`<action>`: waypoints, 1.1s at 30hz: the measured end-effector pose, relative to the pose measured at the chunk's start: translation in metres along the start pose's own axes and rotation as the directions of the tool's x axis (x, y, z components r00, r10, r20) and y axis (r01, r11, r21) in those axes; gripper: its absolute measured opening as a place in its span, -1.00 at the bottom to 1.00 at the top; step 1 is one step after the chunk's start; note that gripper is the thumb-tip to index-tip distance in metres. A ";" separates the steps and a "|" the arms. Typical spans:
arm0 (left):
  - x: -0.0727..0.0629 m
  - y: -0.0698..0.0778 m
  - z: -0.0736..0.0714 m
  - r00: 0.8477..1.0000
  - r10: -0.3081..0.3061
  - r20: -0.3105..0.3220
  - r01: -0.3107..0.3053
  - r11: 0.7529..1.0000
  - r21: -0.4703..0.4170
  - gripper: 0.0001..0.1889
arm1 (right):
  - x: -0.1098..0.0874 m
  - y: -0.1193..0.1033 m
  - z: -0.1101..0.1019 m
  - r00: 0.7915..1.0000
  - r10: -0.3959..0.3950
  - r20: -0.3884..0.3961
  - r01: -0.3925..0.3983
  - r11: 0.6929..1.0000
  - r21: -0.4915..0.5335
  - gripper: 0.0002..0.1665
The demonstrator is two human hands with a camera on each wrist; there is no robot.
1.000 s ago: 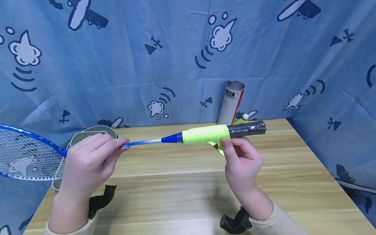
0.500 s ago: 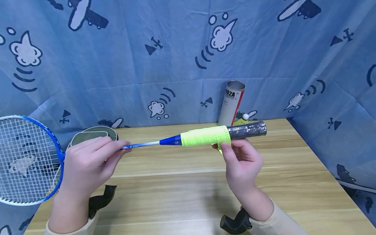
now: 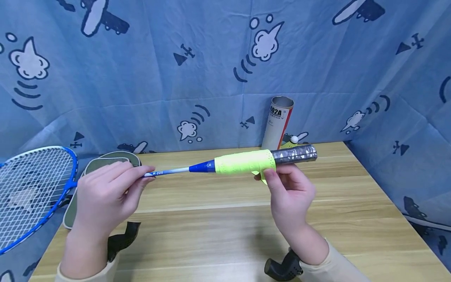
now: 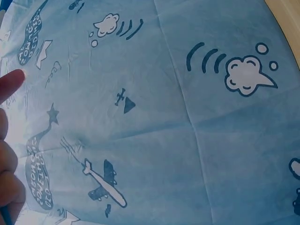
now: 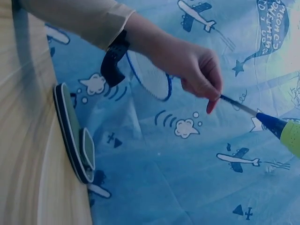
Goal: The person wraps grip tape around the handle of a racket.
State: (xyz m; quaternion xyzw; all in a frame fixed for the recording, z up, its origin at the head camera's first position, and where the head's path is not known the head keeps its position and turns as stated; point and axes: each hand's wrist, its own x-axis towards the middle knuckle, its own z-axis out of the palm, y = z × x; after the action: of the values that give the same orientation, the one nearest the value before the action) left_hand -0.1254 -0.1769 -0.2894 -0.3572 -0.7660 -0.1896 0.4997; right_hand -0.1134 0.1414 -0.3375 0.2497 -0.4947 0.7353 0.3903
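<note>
Beyond the left table edge (image 3: 54,255), racket head (image 3: 34,199)

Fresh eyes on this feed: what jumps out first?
Bright yellow tape round the racket handle, mid-picture in the head view, with the right hand pinching it just below. Next, the strung racket head at far left, beyond the left hand, and the pale tube near the table's back edge.

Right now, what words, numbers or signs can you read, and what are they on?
"K-225": racket shaft.
"KA": blue cone; anything before it is unclear.
"02A": tube; one more character before it is partly cut off.
Too small to read: the tube's fine print beside and under "02A".
Too blurred to read surely: letters on the curtain banners.
</note>
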 end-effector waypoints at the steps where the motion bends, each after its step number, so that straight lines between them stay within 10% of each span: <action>1: 0.000 0.000 0.000 1.000 0.006 -0.011 -0.006 1.000 -0.011 -0.55 | 0.000 0.000 0.000 1.000 -0.007 0.022 0.006 1.000 0.017 -0.75; 8: 0.000 -0.001 -0.001 1.000 0.014 -0.027 -0.017 0.996 -0.090 -0.60 | 0.001 0.002 0.000 0.998 -0.056 0.034 0.053 0.994 0.100 -0.71; 17: 0.002 0.001 0.001 0.999 0.028 -0.020 -0.029 0.999 -0.035 -0.59 | 0.001 0.000 -0.002 0.995 -0.016 -0.094 0.011 0.998 -0.054 -0.77; 33: -0.003 -0.002 -0.001 1.000 0.021 0.019 -0.020 0.999 -0.041 -0.59 | 0.000 0.001 0.002 1.000 0.001 -0.007 -0.001 0.999 -0.040 -0.71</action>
State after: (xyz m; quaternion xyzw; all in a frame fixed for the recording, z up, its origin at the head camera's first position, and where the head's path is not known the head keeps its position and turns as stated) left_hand -0.1254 -0.1794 -0.2913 -0.3771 -0.7631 -0.1967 0.4866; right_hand -0.1144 0.1398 -0.3373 0.2389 -0.5081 0.7263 0.3966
